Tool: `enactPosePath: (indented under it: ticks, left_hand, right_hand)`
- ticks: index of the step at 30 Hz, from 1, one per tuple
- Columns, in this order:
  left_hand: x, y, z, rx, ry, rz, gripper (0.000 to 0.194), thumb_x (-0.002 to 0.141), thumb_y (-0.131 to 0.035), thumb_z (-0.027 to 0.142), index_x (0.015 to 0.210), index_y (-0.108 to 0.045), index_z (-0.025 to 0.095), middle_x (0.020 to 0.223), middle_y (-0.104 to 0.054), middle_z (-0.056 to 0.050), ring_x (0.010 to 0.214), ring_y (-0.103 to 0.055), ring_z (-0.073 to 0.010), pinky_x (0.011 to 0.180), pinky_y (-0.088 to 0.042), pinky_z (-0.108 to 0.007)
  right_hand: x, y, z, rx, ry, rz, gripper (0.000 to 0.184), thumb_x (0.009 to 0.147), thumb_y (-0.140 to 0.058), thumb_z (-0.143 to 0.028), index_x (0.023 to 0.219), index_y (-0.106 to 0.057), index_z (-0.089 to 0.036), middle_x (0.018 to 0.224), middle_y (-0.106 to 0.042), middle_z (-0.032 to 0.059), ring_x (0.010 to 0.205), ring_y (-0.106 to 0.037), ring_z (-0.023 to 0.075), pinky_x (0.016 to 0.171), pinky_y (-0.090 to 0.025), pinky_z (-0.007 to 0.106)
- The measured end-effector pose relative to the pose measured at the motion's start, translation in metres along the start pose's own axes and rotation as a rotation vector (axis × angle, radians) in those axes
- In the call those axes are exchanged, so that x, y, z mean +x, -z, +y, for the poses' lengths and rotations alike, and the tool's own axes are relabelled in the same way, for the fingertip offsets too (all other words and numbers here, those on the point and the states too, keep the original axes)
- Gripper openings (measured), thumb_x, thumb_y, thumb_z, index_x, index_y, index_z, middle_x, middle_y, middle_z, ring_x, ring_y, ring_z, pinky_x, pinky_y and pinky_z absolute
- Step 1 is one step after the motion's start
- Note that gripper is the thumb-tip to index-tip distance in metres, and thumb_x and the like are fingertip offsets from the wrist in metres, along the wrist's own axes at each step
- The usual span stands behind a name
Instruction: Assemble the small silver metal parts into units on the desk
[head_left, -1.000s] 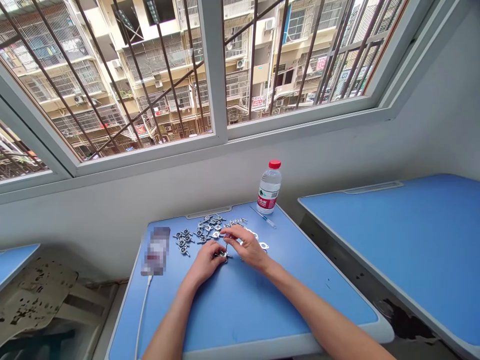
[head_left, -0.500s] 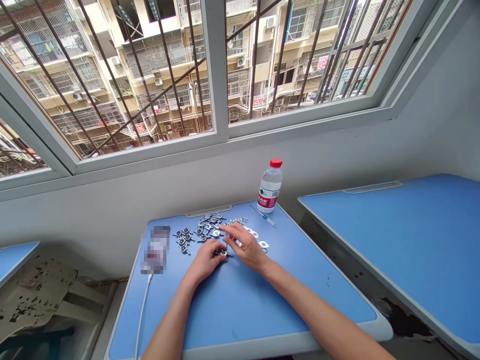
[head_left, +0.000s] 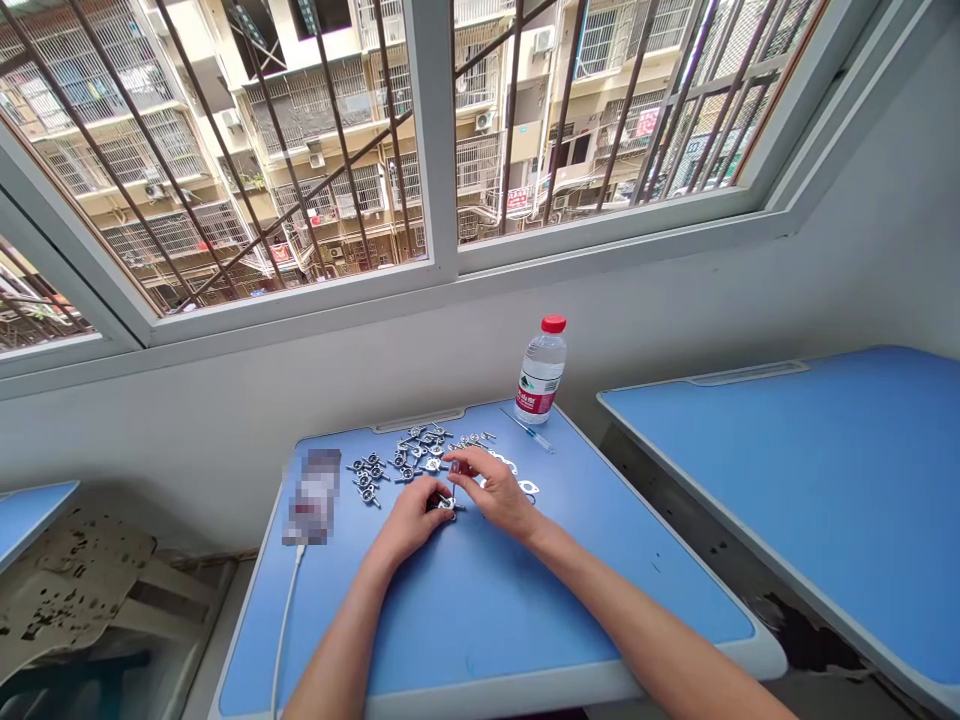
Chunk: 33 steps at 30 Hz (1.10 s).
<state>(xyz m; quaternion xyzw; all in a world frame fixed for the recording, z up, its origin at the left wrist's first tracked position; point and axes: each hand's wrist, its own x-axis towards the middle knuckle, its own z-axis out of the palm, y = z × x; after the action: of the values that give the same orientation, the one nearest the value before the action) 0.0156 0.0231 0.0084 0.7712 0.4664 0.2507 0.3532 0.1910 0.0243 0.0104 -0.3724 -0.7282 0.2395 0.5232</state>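
My left hand [head_left: 415, 512] rests on the blue table with its fingers closed on a small metal fitting [head_left: 448, 506], which they partly cover. In my right hand [head_left: 496, 492], thumb and fingertips pinch a small screwdriver [head_left: 454, 482]. It stands nearly upright, its thin shaft reaching down to the fitting; the contact at the tip is too small to make out. Beyond my left hand lie several similar metal fittings [head_left: 368, 474] in loose groups. Flat metal plates [head_left: 528, 488] lie beside my right hand, some of them hidden behind it.
A water bottle [head_left: 541, 372] with a red cap stands at the far right corner. Near it lies a thin blue tool [head_left: 534, 434]. At the left, a blurred flat object [head_left: 313, 497] has a white cable [head_left: 286, 605]. Another blue table [head_left: 810, 460] is on the right.
Both hands keep nearly the same place. The fingers of my right hand have shifted slightly on the screwdriver, whose handle shows more clearly now.
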Motion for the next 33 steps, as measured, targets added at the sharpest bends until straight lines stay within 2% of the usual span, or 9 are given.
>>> enactPosePath:
  ticks: [6, 13, 15, 19, 22, 25, 33]
  left_hand:
    - [-0.0003, -0.0015, -0.0021, 0.005, -0.010, 0.015, 0.016, 0.074, -0.065, 0.014, 0.089, -0.062, 0.020, 0.082, -0.059, 0.001, 0.081, -0.053, -0.0176, 0.074, -0.041, -0.027]
    - [0.0000, -0.0033, -0.0045, 0.010, -0.018, 0.025, 0.016, 0.074, -0.065, 0.013, 0.089, -0.062, 0.020, 0.084, -0.060, 0.000, 0.081, -0.053, -0.0176, 0.074, -0.041, -0.027]
    - [0.0003, -0.0032, -0.0053, 0.004, -0.024, 0.023, 0.015, 0.075, -0.064, 0.013, 0.088, -0.061, 0.020, 0.084, -0.060, 0.000, 0.080, -0.053, -0.0173, 0.073, -0.040, -0.027]
    - [0.0012, -0.0034, -0.0075, 0.005, -0.038, 0.022, 0.013, 0.075, -0.063, 0.012, 0.085, -0.060, 0.020, 0.082, -0.059, 0.001, 0.078, -0.052, -0.0170, 0.072, -0.040, -0.027]
    - [0.0015, -0.0035, -0.0080, 0.006, -0.036, 0.020, 0.013, 0.075, -0.063, 0.014, 0.086, -0.060, 0.020, 0.082, -0.059, 0.001, 0.078, -0.052, -0.0168, 0.071, -0.040, -0.027]
    - [0.0012, -0.0036, -0.0072, 0.013, -0.037, 0.016, 0.014, 0.075, -0.064, 0.015, 0.088, -0.061, 0.020, 0.082, -0.059, 0.001, 0.077, -0.052, -0.0168, 0.070, -0.041, -0.027]
    - [0.0019, -0.0052, -0.0081, 0.019, -0.056, 0.032, 0.015, 0.075, -0.064, 0.013, 0.088, -0.062, 0.020, 0.079, -0.056, 0.001, 0.076, -0.051, -0.0166, 0.071, -0.040, -0.027]
  right_hand:
    - [0.0020, -0.0009, -0.0040, 0.007, -0.050, 0.041, 0.004, 0.085, -0.057, -0.023, 0.086, -0.061, -0.022, 0.076, -0.060, 0.0024, 0.070, -0.056, 0.0176, 0.066, -0.048, 0.031]
    - [0.0003, -0.0035, -0.0033, -0.042, -0.065, 0.072, 0.003, 0.084, -0.058, -0.022, 0.082, -0.058, -0.021, 0.073, -0.058, 0.0008, 0.065, -0.054, 0.0153, 0.061, -0.046, 0.028]
    - [-0.0015, -0.0050, -0.0019, -0.041, -0.062, 0.055, 0.006, 0.084, -0.056, -0.020, 0.089, -0.059, -0.021, 0.075, -0.060, 0.0011, 0.067, -0.056, 0.0157, 0.063, -0.048, 0.029]
    - [-0.0039, -0.0046, -0.0009, -0.074, 0.046, -0.026, 0.033, 0.089, -0.048, -0.017, 0.120, -0.058, -0.024, 0.085, -0.067, 0.0027, 0.075, -0.062, 0.0168, 0.072, -0.052, 0.032]
    - [-0.0027, -0.0004, -0.0018, -0.129, 0.120, -0.058, 0.036, 0.092, -0.046, -0.017, 0.125, -0.057, -0.026, 0.089, -0.069, 0.0042, 0.080, -0.064, 0.0180, 0.077, -0.052, 0.034]
    - [-0.0003, 0.0036, -0.0021, -0.135, 0.128, -0.068, 0.036, 0.094, -0.044, -0.020, 0.127, -0.058, -0.026, 0.095, -0.071, 0.0059, 0.086, -0.065, 0.0188, 0.080, -0.052, 0.034]
    - [0.0010, 0.0020, 0.0018, -0.086, 0.042, 0.036, 0.020, 0.089, -0.053, -0.020, 0.101, -0.069, -0.023, 0.079, -0.071, 0.0032, 0.071, -0.063, 0.0181, 0.069, -0.049, 0.031]
